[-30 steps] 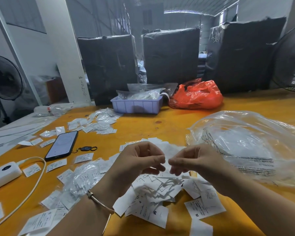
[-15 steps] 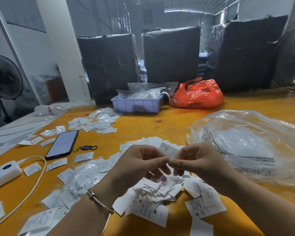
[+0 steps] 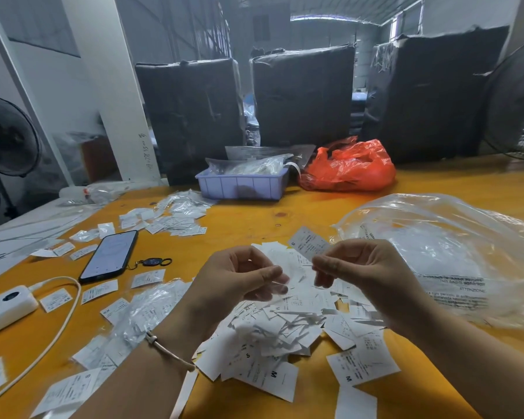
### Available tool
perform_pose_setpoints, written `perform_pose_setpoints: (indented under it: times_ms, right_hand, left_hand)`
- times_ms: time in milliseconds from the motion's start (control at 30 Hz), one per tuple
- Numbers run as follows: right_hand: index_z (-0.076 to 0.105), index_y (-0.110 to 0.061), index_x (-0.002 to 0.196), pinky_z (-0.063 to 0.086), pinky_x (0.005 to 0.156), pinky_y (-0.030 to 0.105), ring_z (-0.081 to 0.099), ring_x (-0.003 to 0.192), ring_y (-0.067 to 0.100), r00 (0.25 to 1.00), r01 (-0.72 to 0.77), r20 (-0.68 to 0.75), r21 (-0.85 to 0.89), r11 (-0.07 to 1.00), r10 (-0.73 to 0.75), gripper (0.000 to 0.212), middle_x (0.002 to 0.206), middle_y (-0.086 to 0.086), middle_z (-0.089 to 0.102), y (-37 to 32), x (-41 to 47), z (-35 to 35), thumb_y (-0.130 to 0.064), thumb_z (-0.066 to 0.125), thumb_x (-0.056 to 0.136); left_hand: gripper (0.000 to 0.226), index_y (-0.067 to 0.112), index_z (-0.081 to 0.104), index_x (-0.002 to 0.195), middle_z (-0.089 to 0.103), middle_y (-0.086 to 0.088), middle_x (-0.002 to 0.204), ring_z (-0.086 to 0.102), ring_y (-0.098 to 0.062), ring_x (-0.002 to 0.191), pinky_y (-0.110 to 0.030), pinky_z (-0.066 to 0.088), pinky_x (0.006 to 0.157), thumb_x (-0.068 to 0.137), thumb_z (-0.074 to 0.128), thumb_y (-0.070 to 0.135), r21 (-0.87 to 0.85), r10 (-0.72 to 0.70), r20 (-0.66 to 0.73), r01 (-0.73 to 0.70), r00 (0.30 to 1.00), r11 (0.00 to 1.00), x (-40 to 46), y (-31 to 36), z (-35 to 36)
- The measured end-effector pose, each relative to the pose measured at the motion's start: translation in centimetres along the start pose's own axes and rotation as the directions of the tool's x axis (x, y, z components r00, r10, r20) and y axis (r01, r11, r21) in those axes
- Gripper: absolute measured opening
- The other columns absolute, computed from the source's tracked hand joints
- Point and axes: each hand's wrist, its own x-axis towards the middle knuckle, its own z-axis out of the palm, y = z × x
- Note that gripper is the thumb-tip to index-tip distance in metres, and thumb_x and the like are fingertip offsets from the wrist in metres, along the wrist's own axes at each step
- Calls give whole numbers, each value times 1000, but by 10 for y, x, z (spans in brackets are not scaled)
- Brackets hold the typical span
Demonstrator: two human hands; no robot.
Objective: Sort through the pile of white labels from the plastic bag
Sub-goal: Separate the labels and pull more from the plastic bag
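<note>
Pile of white labels (image 3: pixel 288 331) sits lower ctr of frame on the orange table (image 3: pixel 285 219), loose & overlapping, some printed S or M. Both hands held just above it. Right hand (image 3: pixel 366 273), ctr-right, fingers curled, thumb + index pinching one label (image 3: pixel 307 241) that sticks up toward upper left of the hand, printed side visible. Left hand (image 3: pixel 239 279), ctr, fingers curled inward w/ thumb near index tip; cannot tell if anything is pinched there, blurred. Hands close but apart. Thin bracelet (image 3: pixel 167 350) on left wrist.

Clear plastic bag (image 3: pixel 454 255) at right of frame, crumpled, w/ printed warning text, just beside the pile & right hand. More labels scattered lower left, some in small clear sleeves (image 3: pixel 146 313). Second small heap of labels (image 3: pixel 170 219) upper left of ctr. Phone (image 3: pixel 109 255) left of ctr, screen up, keyring (image 3: pixel 153 262) beside it. White power bank (image 3: pixel 3 306) w/ cable (image 3: pixel 58 331) at left edge. Far side of table: lilac tray (image 3: pixel 242 186) w/ bagged items, orange bag (image 3: pixel 350 167) to its right. Black wrapped bales (image 3: pixel 303 95) behind; fan (image 3: pixel 6 137) upper left.
</note>
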Motion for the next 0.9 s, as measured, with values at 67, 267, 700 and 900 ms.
perform_pose_setpoints:
  times_ms: [67, 267, 700, 900]
  right_hand:
    - [71, -10, 64, 53, 64, 24, 61, 61, 24, 1000, 5, -16, 9, 1000, -5, 21, 64, 13, 67, -1, 0, -1, -26, 73, 77]
    - [57, -6, 49, 48, 56, 23, 54, 48, 19, 987, 88, -132, -47, 995, -94, 33, 49, 13, 60, -1, -1, 0, 0, 67, 81]
    - [68, -8, 82, 55, 59, 30, 66, 59, 18, 950, 261, -96, -282, 923, -298, 12, 66, 6, 70, -21, -4, 0, 4, 68, 81]
    - [68, -14, 70, 48, 61, 42, 62, 71, 27, 929, 237, -248, -174, 956, -275, 20, 77, 7, 68, -17, -3, -2, 4, 70, 80]
  left_hand:
    - [26, -4, 64, 88, 76, -19, 87, 74, -24, 73, -24, 56, 61, 75, 75, 15, -8, -11, -17, 11, 1000, 1000, 0, -1, -2]
    - [28, -1, 70, 89, 76, -18, 86, 75, -29, 76, -26, 58, 60, 73, 74, 21, 16, -13, 51, 12, 999, 1000, -2, 1, 0]
    - [26, 2, 72, 84, 76, -16, 79, 75, -26, 71, -23, 56, 56, 72, 76, 25, 65, 98, -8, -98, 995, 993, -5, 4, 2]
    - [27, 2, 75, 85, 77, -12, 78, 75, -26, 72, -25, 58, 58, 74, 74, 27, 107, 182, -81, -173, 980, 979, -6, 3, 4]
